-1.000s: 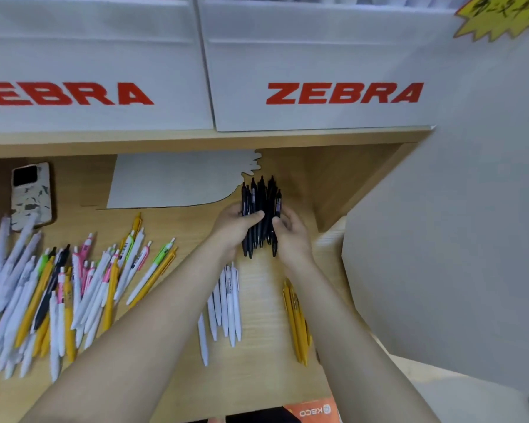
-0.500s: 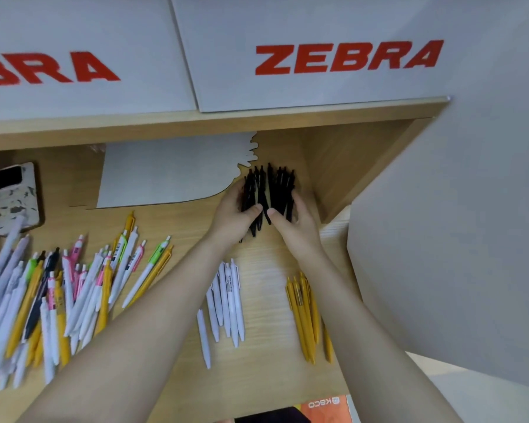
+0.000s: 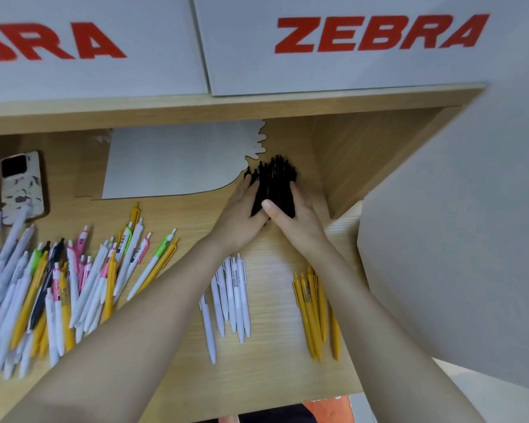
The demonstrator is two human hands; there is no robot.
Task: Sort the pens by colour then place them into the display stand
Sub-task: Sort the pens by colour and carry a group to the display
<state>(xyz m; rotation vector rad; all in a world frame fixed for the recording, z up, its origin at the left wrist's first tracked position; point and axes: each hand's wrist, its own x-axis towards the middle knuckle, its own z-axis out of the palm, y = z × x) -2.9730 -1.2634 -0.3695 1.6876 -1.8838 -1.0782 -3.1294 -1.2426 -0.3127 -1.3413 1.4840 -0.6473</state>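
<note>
Black pens [image 3: 274, 181] between both hands

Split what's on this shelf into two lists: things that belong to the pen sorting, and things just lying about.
Part of the job:
- black pens, held between left hand and right hand
- white pens, grouped
- yellow pens, grouped
- mixed pile of unsorted pens

Just lying about:
- phone
- grey card sheet
- white ZEBRA boxes above
</note>
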